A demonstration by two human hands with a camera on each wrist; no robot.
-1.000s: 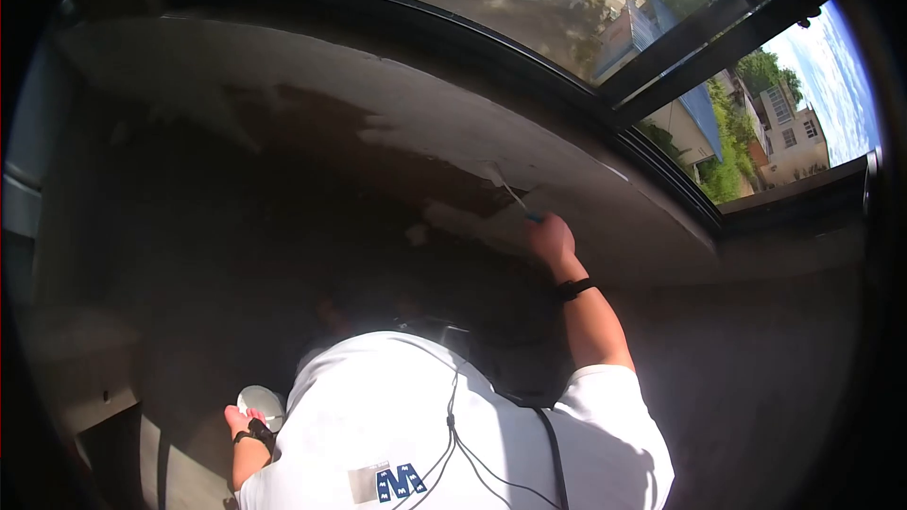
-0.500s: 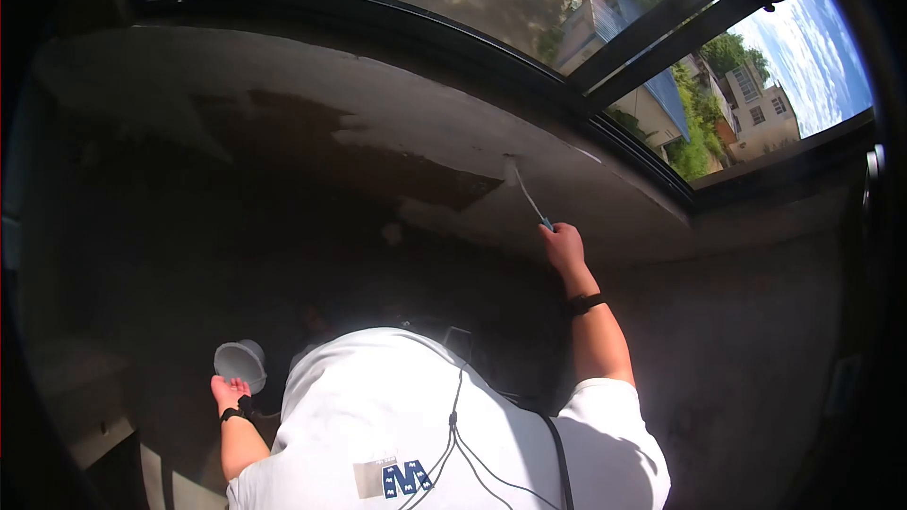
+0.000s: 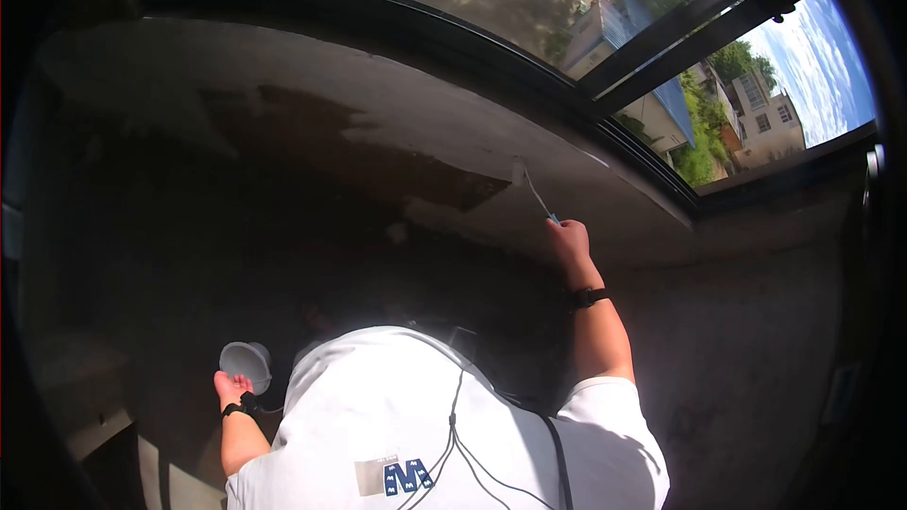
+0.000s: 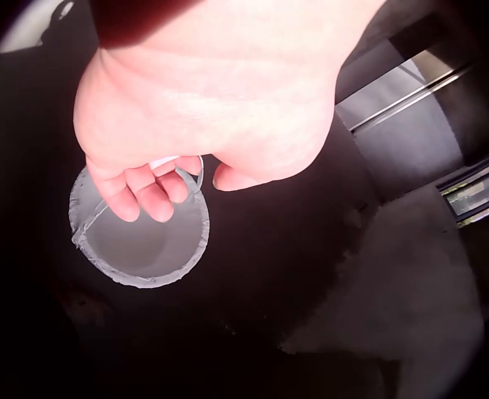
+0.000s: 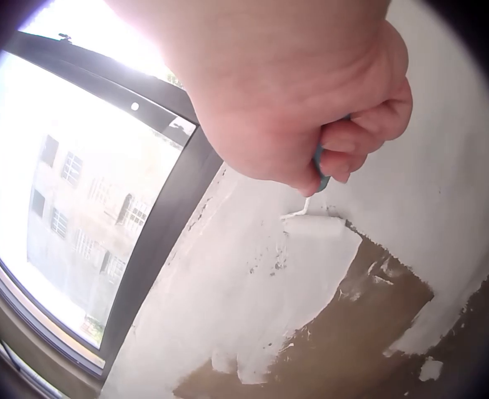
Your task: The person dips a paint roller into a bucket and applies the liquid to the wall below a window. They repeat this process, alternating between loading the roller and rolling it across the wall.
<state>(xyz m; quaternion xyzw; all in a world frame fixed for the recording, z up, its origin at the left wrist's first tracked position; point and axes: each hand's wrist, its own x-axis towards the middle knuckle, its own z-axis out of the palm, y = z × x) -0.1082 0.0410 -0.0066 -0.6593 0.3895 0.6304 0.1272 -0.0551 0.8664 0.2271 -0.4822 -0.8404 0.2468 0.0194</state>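
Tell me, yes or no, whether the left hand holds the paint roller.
No, the right hand grips the paint roller, while the left hand holds a bucket.

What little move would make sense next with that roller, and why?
I'd suggest the right hand move the roller onto the brown patch: the roller sits on pale coating right beside that patch, which looks largely uncovered.

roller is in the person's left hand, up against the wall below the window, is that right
Not quite: the roller is in the right hand, as the right wrist view shows. The rest stands: it is up against the wall below the window.
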